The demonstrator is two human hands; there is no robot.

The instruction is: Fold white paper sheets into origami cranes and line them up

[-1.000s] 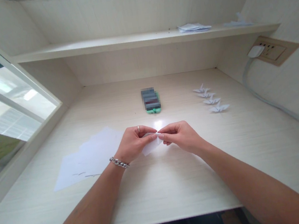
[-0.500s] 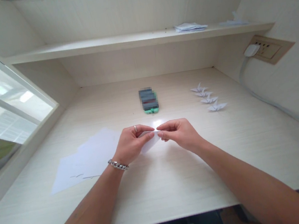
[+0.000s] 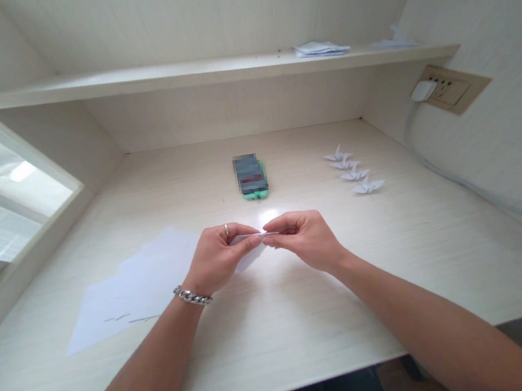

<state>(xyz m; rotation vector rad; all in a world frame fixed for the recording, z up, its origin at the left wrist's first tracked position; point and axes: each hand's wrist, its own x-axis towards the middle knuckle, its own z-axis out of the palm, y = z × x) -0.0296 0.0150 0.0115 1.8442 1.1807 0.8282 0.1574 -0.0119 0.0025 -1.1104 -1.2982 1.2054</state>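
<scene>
Between my hands, just above the desk, is a small folded piece of white paper (image 3: 249, 259). My left hand (image 3: 223, 253), with a ring and a chain bracelet, pinches its upper edge between thumb and forefinger. My right hand (image 3: 304, 238) pinches the same edge close beside, the fingertips of both hands almost meeting. The fingers cover much of the paper, so its exact fold is hidden. Several white paper cranes (image 3: 355, 175) stand in a row to the right, beyond my right hand. Loose white sheets (image 3: 132, 286) lie left of my left hand, partly under the wrist.
A phone-like object (image 3: 251, 177), blurred out, with a green edge lies behind my hands. Folded papers (image 3: 321, 48) rest on the shelf (image 3: 150, 78) above. On the right wall, a white plug sits in a socket (image 3: 455, 88), its cable (image 3: 465, 181) trailing along the desk's right side.
The view has shifted, so the whole scene sits slightly further left. My right fingertips have moved closer to the left ones along the paper's edge; both hands keep their pinch.
</scene>
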